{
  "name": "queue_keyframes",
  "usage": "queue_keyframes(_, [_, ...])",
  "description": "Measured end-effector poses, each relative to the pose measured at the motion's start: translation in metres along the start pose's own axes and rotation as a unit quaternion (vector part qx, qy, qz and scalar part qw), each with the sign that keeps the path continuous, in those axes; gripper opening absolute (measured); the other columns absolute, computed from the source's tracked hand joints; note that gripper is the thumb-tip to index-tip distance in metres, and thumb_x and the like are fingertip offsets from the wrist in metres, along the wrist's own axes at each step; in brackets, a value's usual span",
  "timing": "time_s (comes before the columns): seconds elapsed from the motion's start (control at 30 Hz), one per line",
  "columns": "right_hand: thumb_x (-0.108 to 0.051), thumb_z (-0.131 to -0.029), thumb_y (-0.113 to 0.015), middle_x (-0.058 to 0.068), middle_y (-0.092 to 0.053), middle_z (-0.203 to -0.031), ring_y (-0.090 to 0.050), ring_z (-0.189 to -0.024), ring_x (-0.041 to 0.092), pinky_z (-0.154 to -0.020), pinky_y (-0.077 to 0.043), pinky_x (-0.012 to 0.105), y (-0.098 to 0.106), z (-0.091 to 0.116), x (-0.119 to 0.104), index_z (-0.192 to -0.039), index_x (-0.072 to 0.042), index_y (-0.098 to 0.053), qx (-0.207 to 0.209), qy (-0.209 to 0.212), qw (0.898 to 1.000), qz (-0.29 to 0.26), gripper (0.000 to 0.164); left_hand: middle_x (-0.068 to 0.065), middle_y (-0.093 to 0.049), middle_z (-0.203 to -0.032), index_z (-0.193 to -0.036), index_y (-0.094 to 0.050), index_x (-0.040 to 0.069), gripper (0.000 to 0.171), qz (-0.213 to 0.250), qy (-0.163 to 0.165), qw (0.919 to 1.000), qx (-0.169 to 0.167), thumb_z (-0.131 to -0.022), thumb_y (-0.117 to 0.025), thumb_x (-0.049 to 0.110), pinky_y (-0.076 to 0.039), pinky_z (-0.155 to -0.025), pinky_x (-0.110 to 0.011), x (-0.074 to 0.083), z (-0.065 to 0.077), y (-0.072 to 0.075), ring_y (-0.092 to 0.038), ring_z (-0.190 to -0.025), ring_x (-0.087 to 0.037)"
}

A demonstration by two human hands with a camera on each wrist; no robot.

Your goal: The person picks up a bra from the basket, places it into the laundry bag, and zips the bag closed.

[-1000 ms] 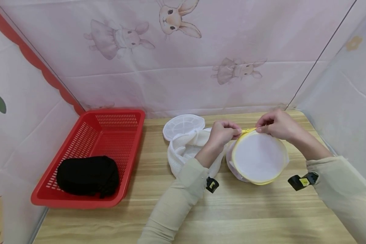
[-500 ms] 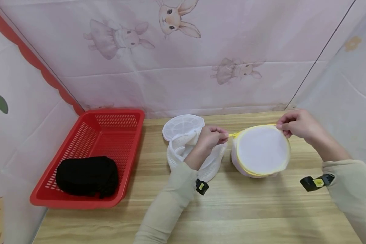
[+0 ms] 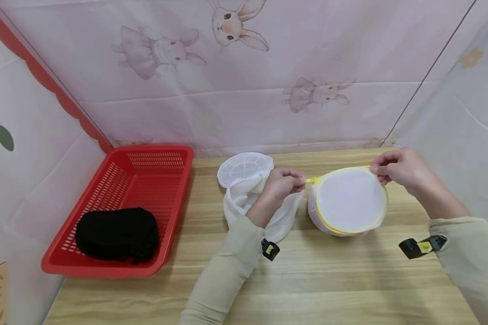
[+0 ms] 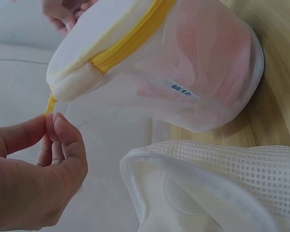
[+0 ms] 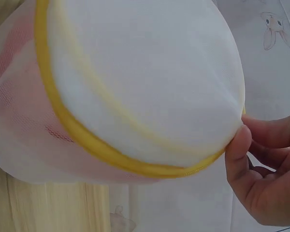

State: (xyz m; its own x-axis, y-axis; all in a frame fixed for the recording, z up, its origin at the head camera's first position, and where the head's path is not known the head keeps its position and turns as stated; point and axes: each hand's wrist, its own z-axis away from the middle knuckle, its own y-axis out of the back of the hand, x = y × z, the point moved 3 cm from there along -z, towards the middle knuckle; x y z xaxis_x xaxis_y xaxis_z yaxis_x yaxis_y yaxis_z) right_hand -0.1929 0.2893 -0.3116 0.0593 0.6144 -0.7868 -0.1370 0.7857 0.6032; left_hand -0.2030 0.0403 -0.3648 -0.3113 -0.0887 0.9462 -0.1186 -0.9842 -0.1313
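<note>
A round white mesh laundry bag (image 3: 351, 198) with a yellow zipper (image 4: 130, 38) stands on the right of the table, its lid lying over the top. Something pinkish shows through its mesh wall (image 4: 208, 63). My left hand (image 3: 283, 185) pinches the yellow zipper pull (image 4: 50, 104) at the bag's left side, between thumb and forefinger. At the far right of the rim, my right hand (image 3: 402, 169) pinches the bag's edge beside the zipper. The zipper looks closed along the stretch in the right wrist view.
A second white mesh bag (image 3: 282, 223) lies slack under my left forearm, its round lid (image 3: 246, 168) folded back behind it. On the left stands a red plastic basket (image 3: 179, 198) with a black rolled bundle (image 3: 118, 234) inside. A printed cloth wall (image 3: 244, 117) rises behind the table.
Both hands have moved apart: the left hand went left with the zipper pull, the right hand went right along the rim. The bag turned and shifted slightly. Little moved in the last half second.
</note>
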Motion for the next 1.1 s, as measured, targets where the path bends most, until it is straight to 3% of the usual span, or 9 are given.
queue_keyframes(0.2, [0.007,-0.086,-0.051,-0.004,-0.058,-0.068,-0.054,-0.056,0.007,-0.055,-0.053,0.025,0.000,-0.001,0.003,-0.096,0.020,-0.053,0.008,-0.007,0.999,-0.051,0.017,-0.009,-0.059,-0.069,-0.085,-0.061,-0.013,0.006,0.017,0.000,0.9998,-0.006,-0.079,-0.059,-0.013,-0.051,-0.057,-0.019,-0.001,-0.002,0.004,-0.056,-0.056,-0.012])
queue_keyframes(0.5, [0.007,-0.087,-0.051,-0.002,-0.058,-0.068,-0.054,-0.057,0.008,-0.055,-0.053,0.025,0.000,-0.001,0.006,-0.094,0.016,-0.054,-0.010,-0.007,0.997,-0.072,0.011,-0.008,-0.058,-0.070,-0.088,-0.059,-0.014,0.008,0.034,0.007,0.9994,-0.002,-0.082,-0.055,-0.014,-0.052,-0.061,-0.020,0.002,-0.004,0.004,-0.056,-0.058,-0.011])
queue_keyframes(0.67, [0.004,-0.088,-0.052,-0.001,-0.058,-0.069,-0.055,-0.057,0.009,-0.056,-0.053,0.025,-0.001,-0.001,0.011,-0.087,0.007,-0.059,-0.018,0.002,0.995,-0.097,0.007,-0.007,-0.057,-0.070,-0.088,-0.059,-0.012,0.006,0.042,0.010,0.9991,-0.001,-0.083,-0.057,-0.011,-0.052,-0.063,-0.020,0.002,-0.007,0.003,-0.055,-0.059,-0.011])
queue_keyframes(0.77, [0.002,-0.089,-0.053,-0.001,-0.057,-0.068,-0.054,-0.057,0.010,-0.055,-0.052,0.024,-0.001,-0.001,0.015,-0.084,0.001,-0.060,-0.013,0.010,0.994,-0.109,0.009,-0.006,-0.056,-0.070,-0.092,-0.059,-0.011,0.009,0.034,0.012,0.9993,-0.007,-0.083,-0.058,-0.008,-0.053,-0.065,-0.022,0.000,-0.007,0.002,-0.055,-0.060,-0.011])
queue_keyframes(0.9, [-0.003,-0.090,-0.053,-0.001,-0.058,-0.069,-0.055,-0.058,0.011,-0.055,-0.052,0.024,-0.003,0.000,0.021,-0.087,0.001,-0.059,-0.001,0.030,0.993,-0.111,0.008,-0.006,-0.056,-0.071,-0.096,-0.057,-0.010,0.012,0.012,0.018,0.9995,-0.025,-0.085,-0.057,-0.005,-0.053,-0.070,-0.026,-0.004,-0.006,-0.002,-0.056,-0.062,-0.012])
queue_keyframes(1.0, [-0.002,-0.091,-0.052,-0.001,-0.058,-0.071,-0.056,-0.059,0.010,-0.055,-0.052,0.023,-0.005,0.000,0.026,-0.086,-0.003,-0.061,0.006,0.042,0.990,-0.137,0.010,-0.006,-0.057,-0.073,-0.097,-0.058,-0.008,0.012,-0.007,0.025,0.9991,-0.034,-0.086,-0.057,-0.003,-0.053,-0.071,-0.028,-0.011,-0.005,-0.004,-0.056,-0.065,-0.012])
queue_keyframes(1.1, [0.001,-0.090,-0.051,0.001,-0.057,-0.071,-0.056,-0.059,0.010,-0.055,-0.051,0.021,-0.006,0.002,0.032,-0.082,-0.007,-0.063,0.004,0.043,0.974,-0.221,0.016,-0.006,-0.058,-0.075,-0.097,-0.058,-0.007,0.011,-0.022,0.035,0.9984,-0.038,-0.086,-0.057,-0.002,-0.053,-0.072,-0.028,-0.019,-0.005,-0.005,-0.058,-0.069,-0.014])
